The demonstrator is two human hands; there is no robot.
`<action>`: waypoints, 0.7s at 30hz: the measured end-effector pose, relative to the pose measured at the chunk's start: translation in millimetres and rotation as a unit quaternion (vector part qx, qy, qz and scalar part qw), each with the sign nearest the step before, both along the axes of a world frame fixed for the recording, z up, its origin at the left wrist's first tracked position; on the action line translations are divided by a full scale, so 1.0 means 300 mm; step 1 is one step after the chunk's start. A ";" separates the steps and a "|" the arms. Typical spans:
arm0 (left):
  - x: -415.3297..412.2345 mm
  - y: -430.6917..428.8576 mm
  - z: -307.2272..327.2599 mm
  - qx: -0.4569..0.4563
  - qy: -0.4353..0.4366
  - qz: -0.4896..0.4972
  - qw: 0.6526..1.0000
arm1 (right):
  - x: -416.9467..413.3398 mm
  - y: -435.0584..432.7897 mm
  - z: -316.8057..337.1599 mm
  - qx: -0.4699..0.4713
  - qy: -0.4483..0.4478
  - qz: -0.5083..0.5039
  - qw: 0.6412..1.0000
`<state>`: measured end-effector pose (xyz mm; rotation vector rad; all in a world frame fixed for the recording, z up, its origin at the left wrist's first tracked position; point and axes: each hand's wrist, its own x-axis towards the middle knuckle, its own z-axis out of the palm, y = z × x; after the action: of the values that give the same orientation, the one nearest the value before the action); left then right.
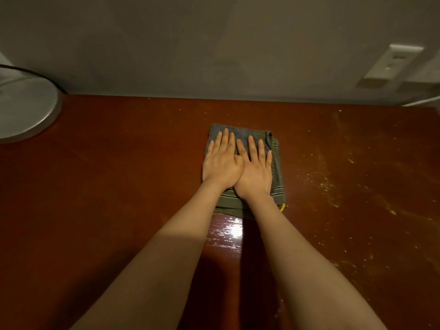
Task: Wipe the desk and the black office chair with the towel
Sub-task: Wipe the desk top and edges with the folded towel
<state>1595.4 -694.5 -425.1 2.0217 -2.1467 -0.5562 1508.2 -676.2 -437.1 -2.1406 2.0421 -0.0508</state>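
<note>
From the head camera, a folded grey-green cloth towel with striped edging [277, 179] lies flat near the middle of the glossy reddish-brown wooden tabletop [119, 186], a little toward the wall. Both hands rest on it side by side and touching, the left hand [221, 165] slightly overlapped at the thumb by the right hand [256, 175]. All the fingers [225, 139] are straight and spread flat, pressing the cloth down rather than curling round it. The tabletop's right part carries pale yellowish specks and smears of dust [331, 186], so that area looks not yet wiped. The left part appears free of such specks, though dim light makes this uncertain, and a shiny streaked patch [228, 232] lies just nearer than the towel, between the forearms. A round grey metal disc-shaped base [28, 110] stands at the far left corner, and a white wall socket [392, 65] sits up on the right. The black office chair is out of view, so by this judgement the desk is partly done and the chair remains.
</note>
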 end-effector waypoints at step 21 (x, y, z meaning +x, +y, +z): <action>-0.128 0.035 0.068 -0.056 0.234 0.076 0.968 | -0.258 0.028 0.107 -0.045 -0.199 -0.372 0.906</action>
<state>1557.1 -684.1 -404.6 1.7549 -1.6930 -0.7767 1430.7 -668.0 -405.0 -1.1231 2.4627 -0.6322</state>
